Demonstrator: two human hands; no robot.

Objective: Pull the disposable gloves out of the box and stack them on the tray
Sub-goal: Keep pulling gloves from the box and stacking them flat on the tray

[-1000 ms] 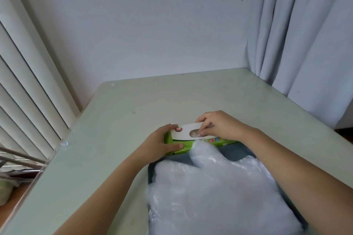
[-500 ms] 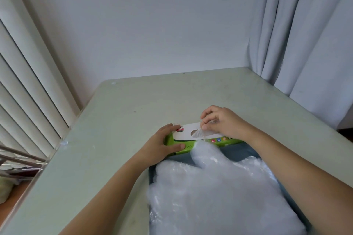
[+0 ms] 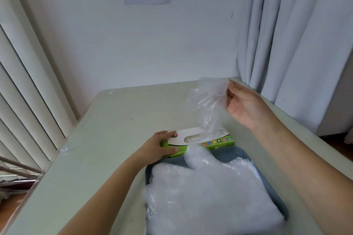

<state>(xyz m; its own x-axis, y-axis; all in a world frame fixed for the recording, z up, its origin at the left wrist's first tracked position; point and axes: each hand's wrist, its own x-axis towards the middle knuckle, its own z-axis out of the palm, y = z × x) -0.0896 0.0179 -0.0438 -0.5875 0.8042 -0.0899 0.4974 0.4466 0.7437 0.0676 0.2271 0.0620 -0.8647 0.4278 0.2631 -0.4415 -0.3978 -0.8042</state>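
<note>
Clear glove (image 3: 209, 101) pinched by raised right hand (image 3: 243, 104) — left hand (image 3: 159, 147) grips box (image 3: 200, 139).

Bare table (image 3: 118, 139) left of box (image 3: 219, 142)

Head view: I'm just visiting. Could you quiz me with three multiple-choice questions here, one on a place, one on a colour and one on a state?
1. Where is the box?
A. On the table, just beyond the tray
B. Inside the tray
C. On the floor

2. What colour is the tray?
A. Red
B. Blue-grey
C. Yellow

3. What is the right hand doing?
A. Lying flat on the table
B. Pinching a clear glove held above the box
C. Gripping the box

Answers:
1 A, the box stands on the table just past the tray's far rim.
2 B, its bare rim shows blue-grey.
3 B, it pinches the glove's top edge in the air.
</note>
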